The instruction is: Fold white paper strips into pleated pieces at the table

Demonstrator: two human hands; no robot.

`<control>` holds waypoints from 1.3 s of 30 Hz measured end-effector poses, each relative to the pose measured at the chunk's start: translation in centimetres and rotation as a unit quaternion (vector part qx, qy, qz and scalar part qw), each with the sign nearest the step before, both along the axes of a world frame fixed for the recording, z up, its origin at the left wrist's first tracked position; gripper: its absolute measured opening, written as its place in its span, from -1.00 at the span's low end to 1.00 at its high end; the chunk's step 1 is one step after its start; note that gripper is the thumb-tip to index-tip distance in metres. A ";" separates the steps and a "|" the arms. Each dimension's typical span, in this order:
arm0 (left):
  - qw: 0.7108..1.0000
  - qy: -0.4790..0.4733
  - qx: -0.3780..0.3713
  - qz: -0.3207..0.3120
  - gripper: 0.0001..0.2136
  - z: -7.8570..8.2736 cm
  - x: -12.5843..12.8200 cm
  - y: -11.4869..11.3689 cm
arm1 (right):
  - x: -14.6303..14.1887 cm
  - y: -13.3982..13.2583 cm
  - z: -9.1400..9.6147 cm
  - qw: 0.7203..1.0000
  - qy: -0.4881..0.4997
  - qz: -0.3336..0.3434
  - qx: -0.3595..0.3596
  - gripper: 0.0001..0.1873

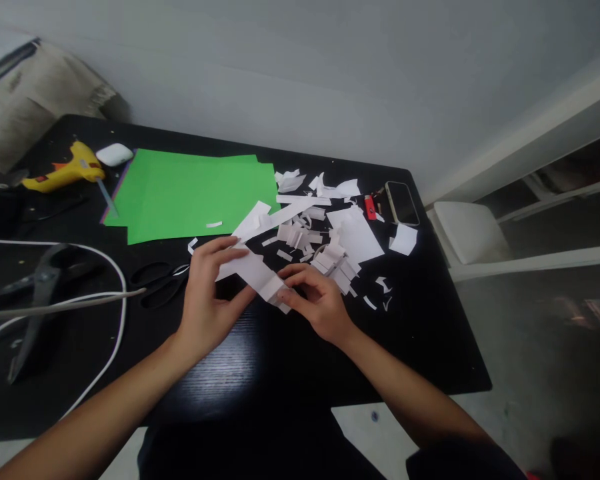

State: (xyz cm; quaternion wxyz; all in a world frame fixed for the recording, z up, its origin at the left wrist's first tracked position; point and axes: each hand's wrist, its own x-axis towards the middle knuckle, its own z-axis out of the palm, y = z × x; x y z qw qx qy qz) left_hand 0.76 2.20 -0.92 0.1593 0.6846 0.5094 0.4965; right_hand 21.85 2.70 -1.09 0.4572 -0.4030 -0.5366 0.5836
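Between my hands is a folded white paper strip (257, 275), tilted above the black table. My left hand (209, 293) grips its left part, thumb below and fingers above. At the strip's lower right end, my right hand (317, 300) pinches a small folded part between thumb and forefinger. Just beyond lie a long white paper strip (280, 219) and a heap of small folded paper pieces (297, 235). More folded pieces (336, 260) sit right beside my right hand. Black-handled scissors (157, 283) rest left of my left hand, partly hidden by it.
Green sheets (195, 190) lie at the back. A yellow glue gun (73, 170) and a white cable (123, 320) are at left, near large dark shears (43, 287). At right are a white sheet (357, 237), a red lighter (370, 207) and a phone (403, 203).
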 end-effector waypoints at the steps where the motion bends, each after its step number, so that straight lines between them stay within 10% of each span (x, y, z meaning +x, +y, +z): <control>1: 1.000 -0.023 -0.005 0.001 -0.57 -0.3 0.0 0.1 | 0.0 0.0 -0.1 1.000 -0.003 -0.003 0.005 -0.90; 11: 0.984 -0.163 -0.043 -0.067 -0.54 -0.6 -0.1 -0.5 | 0.0 0.0 0.4 0.999 -0.042 -0.012 0.026 -0.92; 24: 0.986 -0.034 -0.114 -0.120 -0.71 1.2 -0.9 0.5 | 1.1 0.8 1.1 0.998 0.024 0.031 -0.052 -0.89; 29: 0.989 -0.077 -0.081 -0.094 -0.43 0.8 -1.0 0.2 | 1.1 0.8 0.8 0.999 -0.001 0.028 -0.023 -0.92; 39: 0.993 -0.074 -0.088 -0.013 -0.64 0.3 -0.9 0.0 | 0.9 0.6 0.3 0.999 -0.042 0.018 0.021 -0.92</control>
